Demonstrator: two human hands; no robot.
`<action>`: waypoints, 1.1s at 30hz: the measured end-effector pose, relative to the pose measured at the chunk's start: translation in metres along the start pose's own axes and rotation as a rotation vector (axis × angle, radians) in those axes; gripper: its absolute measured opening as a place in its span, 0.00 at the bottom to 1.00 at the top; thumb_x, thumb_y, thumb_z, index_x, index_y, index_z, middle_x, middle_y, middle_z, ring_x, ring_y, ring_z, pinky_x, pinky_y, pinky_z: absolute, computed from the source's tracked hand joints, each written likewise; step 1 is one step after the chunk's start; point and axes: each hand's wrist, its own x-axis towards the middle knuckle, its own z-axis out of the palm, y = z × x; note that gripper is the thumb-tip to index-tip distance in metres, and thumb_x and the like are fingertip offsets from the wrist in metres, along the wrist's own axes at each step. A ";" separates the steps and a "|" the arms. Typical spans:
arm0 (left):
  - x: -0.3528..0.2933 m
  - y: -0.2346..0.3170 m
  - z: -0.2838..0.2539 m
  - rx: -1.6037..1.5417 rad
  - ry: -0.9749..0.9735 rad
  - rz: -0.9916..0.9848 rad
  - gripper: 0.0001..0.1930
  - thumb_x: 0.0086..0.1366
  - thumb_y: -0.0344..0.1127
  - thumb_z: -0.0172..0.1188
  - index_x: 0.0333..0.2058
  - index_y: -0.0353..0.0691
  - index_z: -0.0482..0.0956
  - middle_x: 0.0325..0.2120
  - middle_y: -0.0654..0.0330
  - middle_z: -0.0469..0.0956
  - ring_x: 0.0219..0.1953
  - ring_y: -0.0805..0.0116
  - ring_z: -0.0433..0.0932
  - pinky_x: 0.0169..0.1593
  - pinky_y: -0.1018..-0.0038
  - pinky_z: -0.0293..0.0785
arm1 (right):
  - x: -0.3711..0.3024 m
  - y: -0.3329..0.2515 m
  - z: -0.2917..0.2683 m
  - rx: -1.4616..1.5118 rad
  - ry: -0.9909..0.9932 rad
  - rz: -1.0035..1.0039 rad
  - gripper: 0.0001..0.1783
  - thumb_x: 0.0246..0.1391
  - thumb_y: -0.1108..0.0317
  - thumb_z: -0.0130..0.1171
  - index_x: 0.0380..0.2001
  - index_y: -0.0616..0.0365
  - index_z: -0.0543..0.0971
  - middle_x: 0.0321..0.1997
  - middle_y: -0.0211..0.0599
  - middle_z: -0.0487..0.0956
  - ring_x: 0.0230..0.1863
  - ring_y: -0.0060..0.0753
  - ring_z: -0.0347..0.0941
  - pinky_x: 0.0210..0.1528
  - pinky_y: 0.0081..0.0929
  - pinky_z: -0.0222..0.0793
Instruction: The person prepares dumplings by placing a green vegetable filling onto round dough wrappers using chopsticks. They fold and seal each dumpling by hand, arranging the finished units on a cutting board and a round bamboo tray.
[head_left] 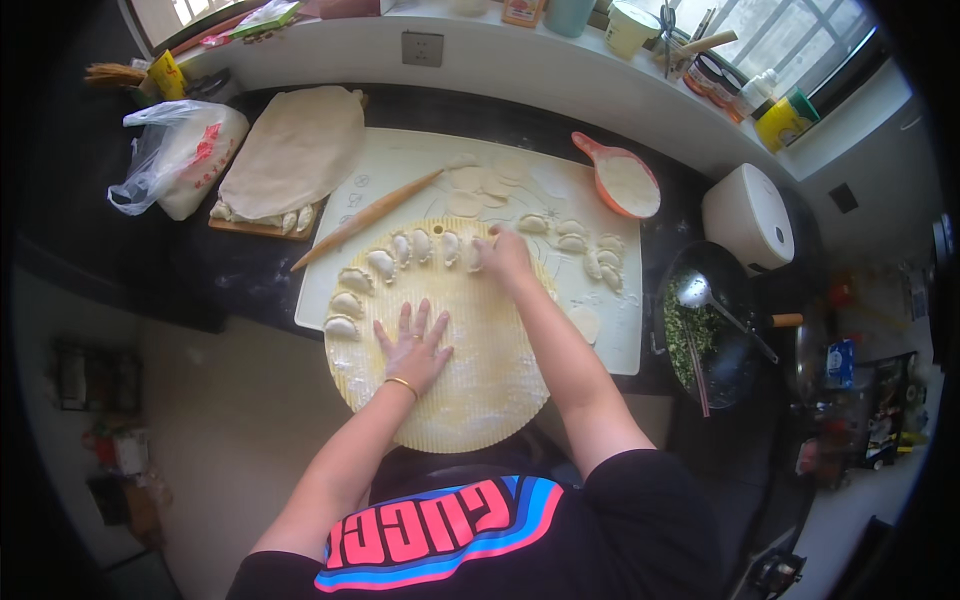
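Observation:
My left hand (414, 348) lies flat with spread fingers on a round, ribbed, pale yellow tray (470, 400) dusted with flour. At the tray's far edge, my right hand (504, 256) has its fingers closed on a dumpling (476, 250), partly hidden by them. It is at the right end of a curved row of several dumplings (381, 264) along the tray's far left rim. Beyond my right hand, more folded dumplings (572, 238) rest on a white mat (625, 330). Several flat dough wrappers (465, 204) lie near the mat's far side.
A wooden rolling pin (368, 217) slants across the mat's left part. Left of it stand a cloth-covered board of dumplings (292, 150) and a bagged white sack (205, 150). To the right are an orange scoop of flour (627, 186), a pan of green filling (735, 360) and a white appliance (748, 218).

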 end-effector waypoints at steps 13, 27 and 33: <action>-0.001 0.001 -0.002 -0.003 -0.011 0.001 0.30 0.62 0.56 0.43 0.62 0.63 0.51 0.65 0.64 0.39 0.67 0.57 0.33 0.58 0.36 0.23 | 0.016 0.114 -0.086 -0.356 0.001 -0.264 0.19 0.35 0.70 0.64 0.36 0.58 0.75 0.41 0.46 0.73 0.46 0.49 0.66 0.49 0.37 0.63; -0.003 0.000 -0.001 -0.048 0.079 0.032 0.30 0.60 0.53 0.47 0.61 0.61 0.54 0.65 0.63 0.42 0.67 0.57 0.35 0.59 0.36 0.26 | 0.013 0.106 -0.053 -0.359 0.028 0.027 0.17 0.46 0.65 0.54 0.40 0.60 0.73 0.36 0.52 0.76 0.39 0.54 0.73 0.43 0.42 0.68; -0.004 0.000 0.004 -0.012 0.074 0.004 0.30 0.60 0.54 0.47 0.61 0.62 0.54 0.65 0.64 0.42 0.66 0.57 0.36 0.59 0.36 0.27 | 0.008 0.051 -0.043 0.161 0.000 0.075 0.20 0.41 0.63 0.61 0.37 0.65 0.73 0.36 0.54 0.77 0.40 0.52 0.73 0.43 0.37 0.68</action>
